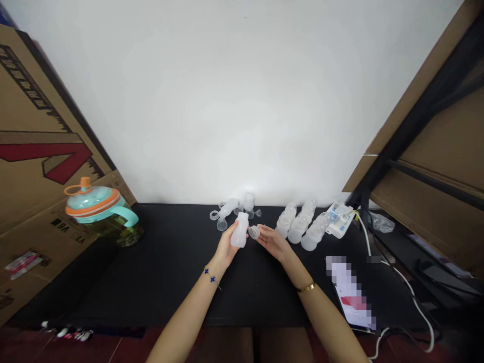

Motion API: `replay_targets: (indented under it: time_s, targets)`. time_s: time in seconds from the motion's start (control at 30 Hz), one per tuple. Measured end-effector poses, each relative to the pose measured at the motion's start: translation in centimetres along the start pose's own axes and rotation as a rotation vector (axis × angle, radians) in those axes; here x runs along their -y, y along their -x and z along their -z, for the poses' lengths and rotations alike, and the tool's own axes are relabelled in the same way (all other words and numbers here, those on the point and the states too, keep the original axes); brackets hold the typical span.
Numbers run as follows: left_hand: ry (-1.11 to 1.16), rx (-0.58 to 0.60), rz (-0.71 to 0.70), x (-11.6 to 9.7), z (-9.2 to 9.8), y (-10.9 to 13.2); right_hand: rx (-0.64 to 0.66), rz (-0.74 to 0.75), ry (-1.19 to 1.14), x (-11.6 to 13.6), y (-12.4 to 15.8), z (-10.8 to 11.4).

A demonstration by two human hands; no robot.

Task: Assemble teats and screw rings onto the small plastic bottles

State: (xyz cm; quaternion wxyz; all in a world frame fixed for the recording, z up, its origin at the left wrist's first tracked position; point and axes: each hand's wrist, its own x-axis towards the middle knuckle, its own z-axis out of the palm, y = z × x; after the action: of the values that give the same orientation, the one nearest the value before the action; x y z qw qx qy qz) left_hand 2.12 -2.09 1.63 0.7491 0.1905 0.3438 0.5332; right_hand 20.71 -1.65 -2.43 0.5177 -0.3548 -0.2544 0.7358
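My left hand (226, 247) is closed around a small translucent white bottle (239, 232), its neck pointing up and uncovered. Close to its right side, my right hand (273, 241) pinches a clear round cap (254, 232) by the edge. The cap and the bottle appear slightly apart. Just beyond my hands lie another white bottle (229, 207), a clear ring (214, 215), a clear cap (222, 224) and a few more clear pieces near the wall. To the right of my right hand stand several capped bottles (297, 231) in slanting rows.
A large jug (113, 217) with a turquoise and orange lid stands on the black table (159, 282) at left, beside a cardboard box (45, 166). At right are a phone (351, 297), a white power strip (339, 220), its cable (416, 307) and a metal frame (401, 131).
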Motion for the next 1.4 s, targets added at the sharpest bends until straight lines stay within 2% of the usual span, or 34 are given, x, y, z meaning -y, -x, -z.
replay_targets:
  time_s: [0.4,0.63,0.83,1.03,1.2,1.4]
  targets:
    - [-0.075,0.017,0.034,-0.1,0.5,-0.2,-0.093,0.037,-0.003,-0.2,-0.1,-0.3]
    - [-0.043,0.016,0.038,0.1,0.3,-0.3,-0.062,0.073,-0.016,-0.5,0.3,-1.0]
    - [0.036,0.011,0.061,-0.1,0.7,-0.6,-0.026,0.131,0.049,-0.7,0.5,-1.6]
    - [0.005,0.021,0.080,-0.2,0.9,-0.7,-0.091,0.157,0.195,-0.7,0.5,-1.3]
    - [-0.021,0.018,0.072,-0.2,0.9,-0.6,-0.096,0.119,0.138,-0.5,0.5,-1.1]
    - [-0.020,0.009,0.064,-0.4,0.8,-0.4,-0.098,-0.003,0.044,-0.2,0.5,-1.3]
